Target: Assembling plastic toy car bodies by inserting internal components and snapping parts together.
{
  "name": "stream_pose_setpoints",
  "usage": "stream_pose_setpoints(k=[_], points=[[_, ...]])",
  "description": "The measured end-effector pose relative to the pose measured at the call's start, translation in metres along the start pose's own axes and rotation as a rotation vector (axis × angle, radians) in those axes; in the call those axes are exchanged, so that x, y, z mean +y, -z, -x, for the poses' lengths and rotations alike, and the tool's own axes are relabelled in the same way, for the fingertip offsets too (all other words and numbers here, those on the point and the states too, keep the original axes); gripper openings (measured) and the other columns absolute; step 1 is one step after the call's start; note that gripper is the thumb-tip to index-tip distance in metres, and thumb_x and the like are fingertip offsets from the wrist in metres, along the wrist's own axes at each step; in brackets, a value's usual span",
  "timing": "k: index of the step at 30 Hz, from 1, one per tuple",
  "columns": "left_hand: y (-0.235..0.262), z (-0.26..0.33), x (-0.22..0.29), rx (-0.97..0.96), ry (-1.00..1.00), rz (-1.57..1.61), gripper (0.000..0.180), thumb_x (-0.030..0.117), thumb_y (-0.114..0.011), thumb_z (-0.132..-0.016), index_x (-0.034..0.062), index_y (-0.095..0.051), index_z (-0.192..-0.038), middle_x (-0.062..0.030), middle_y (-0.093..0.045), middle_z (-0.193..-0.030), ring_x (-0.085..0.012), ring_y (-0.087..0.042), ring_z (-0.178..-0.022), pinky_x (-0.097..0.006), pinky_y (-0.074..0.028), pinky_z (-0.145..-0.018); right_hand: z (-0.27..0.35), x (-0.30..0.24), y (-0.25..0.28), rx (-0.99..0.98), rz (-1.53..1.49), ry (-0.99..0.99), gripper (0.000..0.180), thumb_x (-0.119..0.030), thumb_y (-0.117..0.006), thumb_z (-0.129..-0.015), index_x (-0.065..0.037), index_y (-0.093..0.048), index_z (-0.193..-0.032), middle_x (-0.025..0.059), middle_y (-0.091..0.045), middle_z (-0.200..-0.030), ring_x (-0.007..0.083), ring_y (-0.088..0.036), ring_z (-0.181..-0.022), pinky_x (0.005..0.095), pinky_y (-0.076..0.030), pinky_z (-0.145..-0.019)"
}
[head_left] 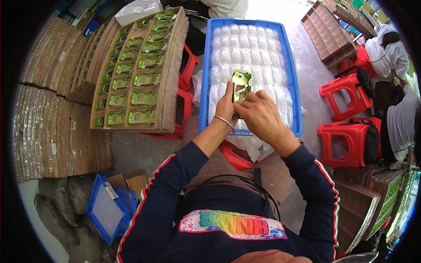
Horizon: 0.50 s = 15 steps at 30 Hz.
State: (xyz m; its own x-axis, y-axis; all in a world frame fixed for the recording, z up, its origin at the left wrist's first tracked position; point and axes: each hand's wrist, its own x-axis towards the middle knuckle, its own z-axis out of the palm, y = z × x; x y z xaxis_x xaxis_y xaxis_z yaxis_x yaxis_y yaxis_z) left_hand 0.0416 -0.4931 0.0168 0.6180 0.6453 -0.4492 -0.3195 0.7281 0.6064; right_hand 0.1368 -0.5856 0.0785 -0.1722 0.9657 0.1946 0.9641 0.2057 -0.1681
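Note:
A shiny green metal part point(241, 83) is held upright over the blue crate point(294, 87). My left hand point(225, 105) grips its lower left edge, a thin bracelet at the wrist. My right hand point(259, 113) closes on the part's lower right side, the fingers partly covering it. Inside the crate lie several rows of white, plastic-wrapped pieces point(245, 48).
A cardboard divider tray point(169, 83) at left holds several green parts on stacked trays. More cardboard stacks point(48, 131) stand far left. Red stools point(351, 94) and seated people are at right. A small blue bin point(107, 210) and grey sacks sit lower left.

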Motion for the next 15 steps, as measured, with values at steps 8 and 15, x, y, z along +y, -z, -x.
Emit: stream_pose_setpoints(k=[8,15], points=[[0.004,-0.007,0.002,-0.109,-0.034,-0.104,0.06,0.052,-0.038,-0.1,-0.0002,-0.051,-0.126,-0.0147,-0.063,-0.112,-0.0227,-0.064,-0.099,-0.035,-0.053,-0.084,0.003,-0.004,0.001,0.024,0.004,-0.024,0.035,0.001,-0.056,-0.072,-0.005,-0.065,-0.105,0.0055,-0.065,-0.109,0.023,-0.054,-0.114,0.0375,-0.039,-0.094],[0.011,-0.006,0.024,-0.29,-0.044,-0.03,0.047,0.037,-0.037,-0.102,0.0018,-0.046,-0.132,-0.0175,-0.059,-0.121,-0.0241,-0.062,-0.102,-0.037,-0.052,-0.091,0.007,-0.014,-0.01,0.224,-0.027,-0.116,0.049,0.007,-0.053,-0.073,-0.01,-0.063,-0.118,0.0023,-0.06,-0.128,0.0251,-0.05,-0.125,0.0428,-0.033,-0.106]])
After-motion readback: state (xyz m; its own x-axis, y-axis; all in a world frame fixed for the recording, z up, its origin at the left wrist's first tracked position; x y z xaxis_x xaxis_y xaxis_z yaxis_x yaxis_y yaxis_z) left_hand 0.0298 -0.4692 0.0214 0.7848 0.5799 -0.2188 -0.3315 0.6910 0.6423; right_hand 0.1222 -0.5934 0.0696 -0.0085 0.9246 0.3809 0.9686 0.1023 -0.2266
